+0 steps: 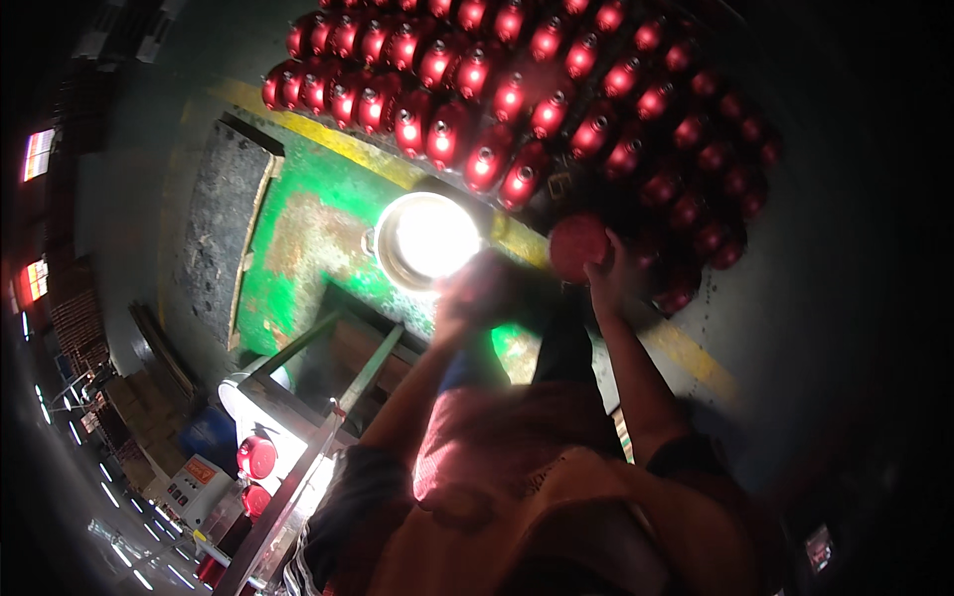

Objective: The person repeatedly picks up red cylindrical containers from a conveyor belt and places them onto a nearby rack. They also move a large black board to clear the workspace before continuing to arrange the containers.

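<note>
My right hand [603,281] is raised and grips a red cylinder [577,244] by its round end, at the near edge of a large group of similar red cylinders [497,99] lying in rows on the floor. My left hand [475,290] is blurred. It hovers just right of a very bright round lamp [427,238], and glare hides whether it holds anything. Both forearms come up from the lower edge, over orange and pink clothing [517,497].
A green painted floor patch [308,228] is bordered by a yellow line [686,348]. A metal frame [328,397] stands at lower left beside two red round objects [256,457] on a white unit. The right side is dark.
</note>
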`<control>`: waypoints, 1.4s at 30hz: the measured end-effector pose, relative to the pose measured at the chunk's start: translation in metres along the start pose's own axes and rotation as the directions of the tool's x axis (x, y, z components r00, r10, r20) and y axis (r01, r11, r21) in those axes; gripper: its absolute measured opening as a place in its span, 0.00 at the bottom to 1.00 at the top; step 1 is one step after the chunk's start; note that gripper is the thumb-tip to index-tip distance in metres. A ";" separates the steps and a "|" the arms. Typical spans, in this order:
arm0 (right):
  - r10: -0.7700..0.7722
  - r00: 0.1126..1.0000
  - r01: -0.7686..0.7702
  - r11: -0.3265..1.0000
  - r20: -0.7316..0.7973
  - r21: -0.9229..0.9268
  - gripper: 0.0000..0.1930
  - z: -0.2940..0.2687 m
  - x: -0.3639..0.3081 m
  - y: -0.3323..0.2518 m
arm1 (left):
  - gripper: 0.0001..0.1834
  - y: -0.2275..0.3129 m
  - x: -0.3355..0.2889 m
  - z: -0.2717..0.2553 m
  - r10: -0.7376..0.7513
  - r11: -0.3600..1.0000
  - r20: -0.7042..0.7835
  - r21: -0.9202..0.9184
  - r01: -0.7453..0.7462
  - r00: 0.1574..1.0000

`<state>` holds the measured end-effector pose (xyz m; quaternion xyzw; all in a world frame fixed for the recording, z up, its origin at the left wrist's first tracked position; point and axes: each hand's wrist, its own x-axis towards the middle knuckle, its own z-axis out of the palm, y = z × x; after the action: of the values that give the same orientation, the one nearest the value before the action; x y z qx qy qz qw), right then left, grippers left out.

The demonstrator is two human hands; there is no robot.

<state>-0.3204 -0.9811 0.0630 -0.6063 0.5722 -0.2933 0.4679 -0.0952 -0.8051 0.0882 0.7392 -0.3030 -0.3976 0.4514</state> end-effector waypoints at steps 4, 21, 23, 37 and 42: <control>0.372 0.864 -0.499 0.540 0.340 0.678 0.37 -0.007 -0.045 -0.020 | 0.40 -0.013 -0.052 -0.101 -0.340 0.694 -0.021 -0.680 0.237 0.940; -0.170 0.502 -0.583 0.658 0.848 0.477 0.14 0.221 -0.076 -0.167 | 0.30 -0.096 -0.037 -0.185 -0.104 -0.414 0.243 -0.892 0.180 0.964; -0.075 0.446 -0.705 0.584 0.892 0.402 0.15 0.234 -0.084 -0.162 | 0.30 -0.100 -0.038 -0.190 -0.104 -0.429 0.241 -0.886 0.175 0.965; -0.308 0.549 -0.078 0.907 0.778 0.414 0.22 0.249 -0.117 -0.096 | 0.32 -0.110 -0.035 -0.203 -0.118 -0.451 0.223 -0.880 0.148 0.968; -0.132 0.284 -0.959 -0.054 0.950 0.279 0.23 0.216 -0.122 -0.089 | 0.32 -0.108 -0.037 -0.192 -0.112 -0.445 0.270 -0.874 0.195 0.956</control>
<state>-0.1112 -0.8216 0.0810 0.0638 0.1505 -0.0439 0.9856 0.0611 -0.6497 0.0547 0.0455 0.2701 -0.5471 0.7910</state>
